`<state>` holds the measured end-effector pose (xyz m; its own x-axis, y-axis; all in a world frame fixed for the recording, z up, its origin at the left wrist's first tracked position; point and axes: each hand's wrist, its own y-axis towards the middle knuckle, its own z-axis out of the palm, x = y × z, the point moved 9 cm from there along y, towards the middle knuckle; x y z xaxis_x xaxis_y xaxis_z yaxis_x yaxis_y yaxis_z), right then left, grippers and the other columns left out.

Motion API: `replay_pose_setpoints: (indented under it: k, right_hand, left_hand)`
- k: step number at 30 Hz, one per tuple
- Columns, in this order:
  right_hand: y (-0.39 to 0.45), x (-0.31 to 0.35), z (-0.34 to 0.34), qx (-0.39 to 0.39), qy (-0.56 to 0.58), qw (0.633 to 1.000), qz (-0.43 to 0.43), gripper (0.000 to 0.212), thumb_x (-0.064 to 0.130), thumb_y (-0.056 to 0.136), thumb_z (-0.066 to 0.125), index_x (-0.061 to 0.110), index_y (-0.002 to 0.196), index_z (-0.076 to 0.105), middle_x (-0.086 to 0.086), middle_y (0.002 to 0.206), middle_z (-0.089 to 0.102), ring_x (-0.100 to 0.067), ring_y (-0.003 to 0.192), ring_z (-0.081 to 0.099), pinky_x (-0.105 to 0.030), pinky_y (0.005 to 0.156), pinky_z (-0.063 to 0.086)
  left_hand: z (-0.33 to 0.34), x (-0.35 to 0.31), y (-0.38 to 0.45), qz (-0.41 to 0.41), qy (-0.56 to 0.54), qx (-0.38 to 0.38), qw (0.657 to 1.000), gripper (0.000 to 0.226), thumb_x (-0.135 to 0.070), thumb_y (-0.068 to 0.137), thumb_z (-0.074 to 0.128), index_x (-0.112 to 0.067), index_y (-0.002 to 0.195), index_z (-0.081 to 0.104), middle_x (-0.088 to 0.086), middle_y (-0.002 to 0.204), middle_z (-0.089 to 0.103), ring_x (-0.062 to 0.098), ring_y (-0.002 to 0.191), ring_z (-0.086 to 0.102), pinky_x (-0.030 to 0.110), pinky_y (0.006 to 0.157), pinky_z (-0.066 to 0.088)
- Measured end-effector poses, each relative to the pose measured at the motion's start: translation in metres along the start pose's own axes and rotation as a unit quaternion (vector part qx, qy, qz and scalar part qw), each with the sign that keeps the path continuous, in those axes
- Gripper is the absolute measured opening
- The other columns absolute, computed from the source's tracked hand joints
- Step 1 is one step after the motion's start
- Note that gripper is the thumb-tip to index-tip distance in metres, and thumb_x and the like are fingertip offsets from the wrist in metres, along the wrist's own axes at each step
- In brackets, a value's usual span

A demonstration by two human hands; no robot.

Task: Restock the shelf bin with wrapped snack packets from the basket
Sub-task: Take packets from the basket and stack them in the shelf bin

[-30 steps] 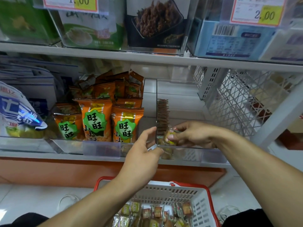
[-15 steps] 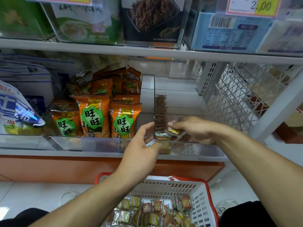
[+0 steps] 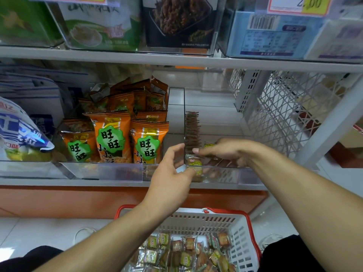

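Inside the clear bin (image 3: 225, 173) on the shelf, the right hand (image 3: 225, 152) sets down a pinched packet (image 3: 209, 145) while the left hand (image 3: 172, 169), fingers loose, steadies the front; next, probably back to the basket (image 3: 243, 232) for more

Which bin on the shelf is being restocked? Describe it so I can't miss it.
On the middle shelf, right of the orange snack bags, sits a clear bin. Unlike its packed neighbours it is mostly bare, with one thin row of brown packets along its left wall.

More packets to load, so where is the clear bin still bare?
Bare: the clear bin's floor right of the upright packet row, back to its rear wall. Crowded: its front left corner, where the right hand and left hand meet at a packet.
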<state>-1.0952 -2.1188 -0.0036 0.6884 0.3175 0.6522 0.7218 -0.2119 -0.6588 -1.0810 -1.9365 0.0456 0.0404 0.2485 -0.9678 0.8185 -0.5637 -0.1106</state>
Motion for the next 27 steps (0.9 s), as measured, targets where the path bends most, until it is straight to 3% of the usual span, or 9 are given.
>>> replay_pose_setpoints:
  k: [3, 6, 10, 12, 16, 19, 22, 24, 27]
  right_hand:
    - [0.001, 0.0, -0.002, -0.018, -0.041, 0.999, 0.011, 0.043, 0.055, 0.075, 0.082, 0.014, 0.089, 0.077, -0.007, 0.086, 0.079, -0.025, 0.07, 0.076, -0.031, 0.059, 0.06]
    - [0.001, 0.002, -0.004, -0.031, -0.069, 0.997, 0.014, 0.032, 0.042, 0.076, 0.085, 0.014, 0.09, 0.076, -0.006, 0.084, 0.079, -0.021, 0.065, 0.074, -0.024, 0.053, 0.054]
    - [0.001, 0.007, 0.001, -0.036, -0.087, 0.996, 0.01, 0.031, 0.02, 0.077, 0.084, 0.005, 0.103, 0.075, -0.008, 0.079, 0.078, -0.018, 0.063, 0.074, -0.024, 0.054, 0.054]
    - [0.003, 0.011, 0.0, -0.06, -0.103, 0.993, -0.007, 0.029, 0.016, 0.073, 0.086, 0.004, 0.097, 0.076, -0.007, 0.072, 0.077, -0.017, 0.057, 0.072, -0.024, 0.053, 0.054]
    - [0.004, 0.014, -0.002, -0.081, -0.102, 0.991, -0.017, 0.018, 0.008, 0.071, 0.086, 0.005, 0.085, 0.075, -0.006, 0.063, 0.073, -0.016, 0.05, 0.068, -0.023, 0.05, 0.053]
    - [0.003, 0.016, -0.003, -0.108, -0.124, 0.986, -0.021, 0.026, 0.012, 0.07, 0.089, 0.002, 0.088, 0.072, -0.011, 0.067, 0.075, -0.021, 0.055, 0.071, -0.031, 0.054, 0.06]
    - [0.005, 0.022, 0.008, -0.099, -0.178, 0.979, -0.029, 0.03, 0.021, 0.074, 0.087, 0.003, 0.094, 0.073, -0.015, 0.076, 0.077, -0.023, 0.066, 0.076, -0.039, 0.067, 0.064]
    - [0.007, 0.022, 0.012, -0.085, -0.189, 0.978, -0.021, 0.027, 0.018, 0.078, 0.084, 0.002, 0.095, 0.073, -0.016, 0.076, 0.077, -0.024, 0.068, 0.077, -0.04, 0.068, 0.064]
    - [0.005, 0.02, 0.01, -0.063, -0.196, 0.979, -0.006, 0.033, 0.025, 0.078, 0.086, 0.002, 0.097, 0.072, -0.012, 0.077, 0.077, -0.024, 0.07, 0.077, -0.041, 0.068, 0.064]
  left_hand:
    - [0.0, 0.001, 0.001, 0.001, 0.007, 0.004, 1.0, 0.062, -0.011, 0.096, 0.068, -0.036, 0.146, 0.042, -0.026, 0.129, 0.054, -0.001, 0.128, 0.052, 0.013, 0.098, 0.037]
    - [0.0, 0.001, 0.001, 0.004, 0.013, 0.006, 1.0, 0.061, -0.011, 0.097, 0.066, -0.037, 0.146, 0.041, -0.027, 0.129, 0.054, -0.006, 0.123, 0.053, 0.011, 0.099, 0.038]
    - [0.002, 0.001, -0.001, 0.012, 0.02, 0.008, 1.0, 0.061, -0.01, 0.097, 0.065, -0.037, 0.146, 0.04, -0.032, 0.126, 0.054, -0.022, 0.113, 0.049, -0.006, 0.083, 0.038]
    - [0.003, 0.001, -0.002, 0.012, 0.024, 0.007, 1.0, 0.064, -0.01, 0.097, 0.066, -0.037, 0.148, 0.038, -0.032, 0.127, 0.054, -0.018, 0.116, 0.051, -0.008, 0.08, 0.035]
    - [0.002, 0.001, -0.002, 0.021, 0.028, 0.002, 0.999, 0.069, -0.013, 0.095, 0.07, -0.035, 0.151, 0.037, -0.022, 0.14, 0.055, -0.003, 0.131, 0.049, 0.002, 0.092, 0.033]
    - [0.002, 0.003, -0.001, 0.027, 0.031, -0.002, 0.999, 0.069, -0.015, 0.094, 0.071, -0.037, 0.151, 0.038, -0.021, 0.142, 0.054, -0.001, 0.134, 0.049, 0.016, 0.103, 0.036]
    - [0.003, 0.003, -0.003, 0.036, 0.042, -0.012, 0.998, 0.069, -0.017, 0.094, 0.071, -0.038, 0.15, 0.037, -0.023, 0.142, 0.051, -0.002, 0.134, 0.047, 0.014, 0.101, 0.035]
    - [0.004, 0.003, -0.004, 0.041, 0.045, -0.017, 0.998, 0.068, -0.016, 0.094, 0.07, -0.036, 0.151, 0.038, -0.021, 0.142, 0.051, -0.013, 0.123, 0.052, 0.002, 0.087, 0.039]
    - [0.007, 0.005, -0.003, 0.04, 0.027, -0.013, 0.999, 0.068, -0.008, 0.094, 0.069, -0.031, 0.15, 0.039, -0.016, 0.139, 0.053, -0.029, 0.085, 0.057, -0.004, 0.064, 0.042]
